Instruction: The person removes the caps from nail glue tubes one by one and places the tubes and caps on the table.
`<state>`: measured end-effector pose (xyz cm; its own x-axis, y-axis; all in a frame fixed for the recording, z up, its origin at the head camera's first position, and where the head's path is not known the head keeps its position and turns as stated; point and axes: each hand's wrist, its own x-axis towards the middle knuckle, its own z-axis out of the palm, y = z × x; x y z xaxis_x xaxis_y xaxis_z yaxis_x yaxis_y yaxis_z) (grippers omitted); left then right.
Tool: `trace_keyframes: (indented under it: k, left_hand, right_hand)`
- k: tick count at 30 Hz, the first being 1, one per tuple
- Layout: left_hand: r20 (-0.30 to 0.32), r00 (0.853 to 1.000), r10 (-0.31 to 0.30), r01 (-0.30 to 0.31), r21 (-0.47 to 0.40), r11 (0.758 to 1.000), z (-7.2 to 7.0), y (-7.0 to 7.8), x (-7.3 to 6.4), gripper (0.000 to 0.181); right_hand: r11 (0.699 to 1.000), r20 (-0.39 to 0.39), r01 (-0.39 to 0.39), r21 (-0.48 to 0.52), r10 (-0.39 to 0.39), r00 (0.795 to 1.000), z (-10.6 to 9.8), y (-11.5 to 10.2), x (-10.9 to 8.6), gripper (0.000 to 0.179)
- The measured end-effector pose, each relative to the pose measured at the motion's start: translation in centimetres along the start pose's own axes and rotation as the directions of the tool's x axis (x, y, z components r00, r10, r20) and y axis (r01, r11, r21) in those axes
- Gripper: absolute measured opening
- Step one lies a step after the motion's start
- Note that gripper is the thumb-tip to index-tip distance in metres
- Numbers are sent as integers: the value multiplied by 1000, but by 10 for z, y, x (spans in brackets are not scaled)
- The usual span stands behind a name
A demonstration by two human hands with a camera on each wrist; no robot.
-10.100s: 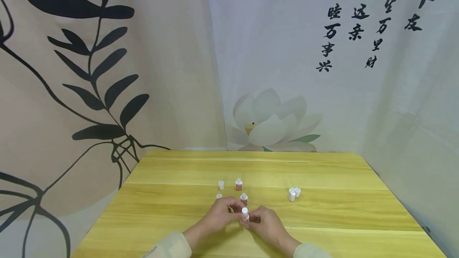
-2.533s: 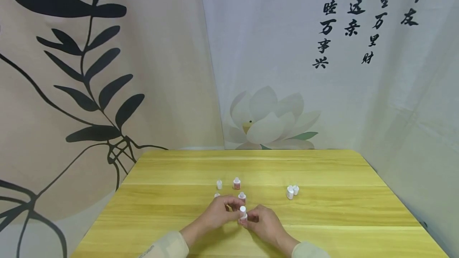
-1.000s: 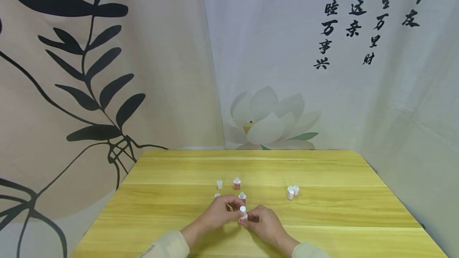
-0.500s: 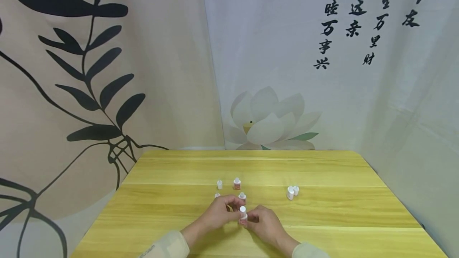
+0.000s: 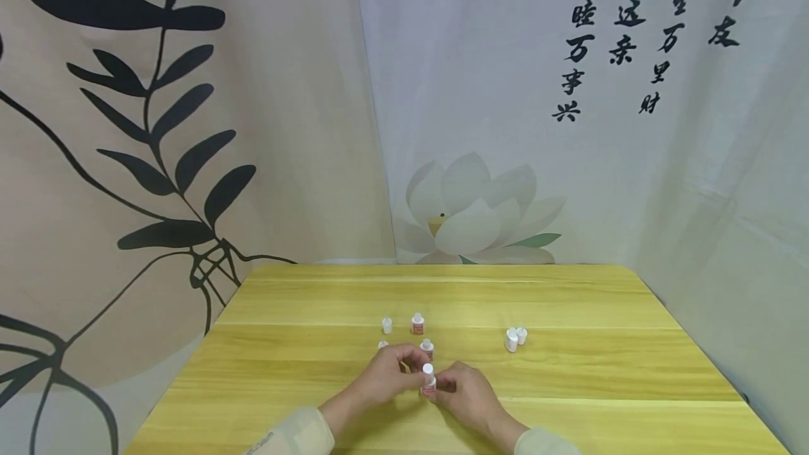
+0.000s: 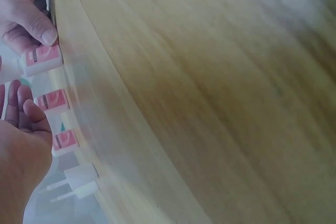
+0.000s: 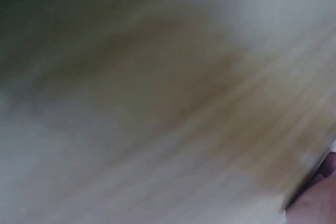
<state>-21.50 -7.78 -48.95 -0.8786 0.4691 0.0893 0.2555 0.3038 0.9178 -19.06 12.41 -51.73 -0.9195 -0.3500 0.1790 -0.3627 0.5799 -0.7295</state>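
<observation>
In the head view a small white bottle with a red label (image 5: 428, 390) stands upright between both hands near the middle of the table. My left hand (image 5: 390, 374) pinches its white cap (image 5: 428, 368) with thumb and fingers. My right hand (image 5: 470, 397) grips the lower body from the right. In the left wrist view the right thumb lies against the bottle (image 6: 43, 60), and the left hand (image 6: 21, 145) has its fingers beside the top. Only a corner of the right hand (image 7: 317, 203) enters the blurred right wrist view.
Behind the hands stand two more red-labelled bottles, one nearer (image 5: 427, 348) and one farther (image 5: 418, 324). Left of them are two small white pieces (image 5: 387, 326), which show thin tips in the left wrist view. Two white caps (image 5: 512, 340) stand together on the right.
The head view has shifted slightly since the oldest frame. Both hands keep nearly the same hold on the bottle, and the other things stay put.
</observation>
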Motion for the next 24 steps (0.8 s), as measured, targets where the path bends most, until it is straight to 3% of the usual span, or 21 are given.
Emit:
trace_keyframes:
  k: [4,12,24]
  left_hand:
    - [-4,1000,4,-4,-7,1000,0,-1,0,26]
    - [7,1000,11,-12,16,1000,0,1,0,12]
    - [-4,1000,0,0,16,1000,0,5,-1,18]
  right_hand:
    - [1000,-4,-1,1,1,1000,0,0,0,20]
    - [1000,-6,-2,6,2,1000,0,0,0,22]
    - [1000,-11,-4,9,4,1000,0,1,0,20]
